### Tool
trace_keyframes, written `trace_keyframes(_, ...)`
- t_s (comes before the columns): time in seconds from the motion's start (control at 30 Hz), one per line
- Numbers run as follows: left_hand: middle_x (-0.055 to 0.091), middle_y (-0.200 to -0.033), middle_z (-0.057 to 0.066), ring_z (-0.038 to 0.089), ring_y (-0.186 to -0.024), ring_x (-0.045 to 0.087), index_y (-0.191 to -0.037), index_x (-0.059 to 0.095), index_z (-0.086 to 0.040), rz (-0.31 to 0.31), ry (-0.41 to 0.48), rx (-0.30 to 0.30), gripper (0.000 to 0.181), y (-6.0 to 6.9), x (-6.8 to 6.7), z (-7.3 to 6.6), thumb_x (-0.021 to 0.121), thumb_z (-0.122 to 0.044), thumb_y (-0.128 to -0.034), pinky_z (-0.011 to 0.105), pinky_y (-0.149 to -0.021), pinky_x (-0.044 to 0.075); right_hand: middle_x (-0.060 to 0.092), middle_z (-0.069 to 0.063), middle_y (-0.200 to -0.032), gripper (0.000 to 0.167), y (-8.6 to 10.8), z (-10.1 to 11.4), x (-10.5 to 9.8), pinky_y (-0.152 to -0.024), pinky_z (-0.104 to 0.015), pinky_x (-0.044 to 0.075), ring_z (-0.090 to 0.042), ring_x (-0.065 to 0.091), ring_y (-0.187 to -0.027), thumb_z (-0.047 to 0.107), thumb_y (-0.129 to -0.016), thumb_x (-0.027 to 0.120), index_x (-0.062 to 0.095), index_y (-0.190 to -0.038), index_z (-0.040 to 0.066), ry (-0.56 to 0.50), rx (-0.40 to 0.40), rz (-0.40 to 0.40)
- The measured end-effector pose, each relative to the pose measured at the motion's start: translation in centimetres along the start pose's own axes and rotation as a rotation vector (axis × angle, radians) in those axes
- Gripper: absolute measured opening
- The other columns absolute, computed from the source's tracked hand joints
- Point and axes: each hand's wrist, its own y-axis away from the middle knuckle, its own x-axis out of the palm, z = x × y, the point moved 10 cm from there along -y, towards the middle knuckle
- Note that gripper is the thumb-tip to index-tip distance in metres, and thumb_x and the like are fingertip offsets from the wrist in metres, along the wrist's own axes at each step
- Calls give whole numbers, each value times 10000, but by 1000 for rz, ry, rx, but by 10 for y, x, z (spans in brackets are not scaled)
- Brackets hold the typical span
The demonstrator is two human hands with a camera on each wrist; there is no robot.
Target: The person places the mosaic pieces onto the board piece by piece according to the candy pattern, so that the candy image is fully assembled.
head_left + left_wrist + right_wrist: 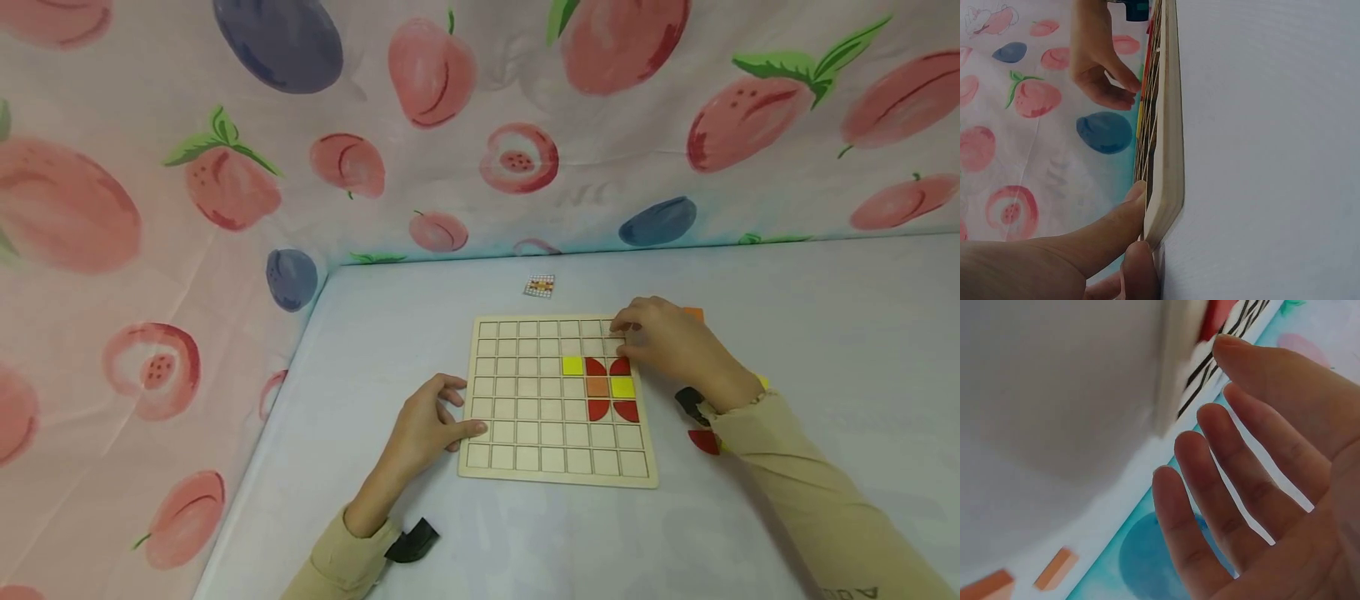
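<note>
Two hands (424,423), opposite board (528,387) edges, table (570,542) around

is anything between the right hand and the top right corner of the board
Nothing visible stands in the way: the right hand is at that corner, partly covering it in the head view. The nearest red piece sits lower on the board, and the left hand grips the opposite edge.

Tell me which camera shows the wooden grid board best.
The head view: it shows nearly the whole wooden grid board, its squares facing up, with colored pieces on it. The left wrist view shows the board nearly edge-on; the right wrist view catches only a blurred corner portion.
</note>
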Motion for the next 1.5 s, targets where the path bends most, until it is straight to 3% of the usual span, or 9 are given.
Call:
trace_keyframes(0.33, 601, -1041, 64, 143, -530, 612, -1291, 567, -79, 8, -27, 9, 613, -1, 1, 1, 870, -147, -763, 296, -525, 521, 672, -147, -1116, 288, 8, -16, -10, -950, -553, 486, -352, 564, -1112, 72, -838, 773, 716, -1114, 14, 71, 42, -44)
trace_keyframes(0.77, 605, -1039, 69, 135, -534, 609, -1285, 570, -76, 4, -28, 16, 610, -1, 1, 2, 871, -149, -760, 274, -520, 512, 636, -220, -1203, 340, 15, -38, -20, -986, -598, 447, -411, 533, -1165, 90, -847, 763, 691, -1160, -23, 69, 82, -50)
trace_keyframes(1.0, 602, -1043, 70, 139, -535, 607, -1283, 571, -71, 4, -20, 21, 609, -1, 1, 1, 872, -144, -759, 287, -517, 515, 632, -226, -1127, 387, 16, -53, -22, -858, -545, 508, -346, 555, -959, 91, -853, 757, 657, -1198, -53, 60, 131, -38)
trace_keyframes(1.23, 600, -1041, 62, 142, -534, 608, -1283, 570, -75, 6, -22, 17, 609, -1, 1, 2, 873, -144, -758, 298, -522, 519, 581, -306, -1240, 432, 19, -66, -21, -996, -617, 437, -462, 516, -1116, 75, -868, 742, 612, -1241, -101, 40, 194, -11)
trace_keyframes(1.5, 601, -1052, 61, 144, -536, 612, -1290, 567, -79, 9, -20, 15, 613, -1, 1, 2, 871, -145, -762, 298, -536, 522, 592, -319, -1196, 354, 19, -72, -20, -990, -617, 443, -457, 536, -1071, -4, -877, 709, 623, -1200, -119, 36, 214, -8)
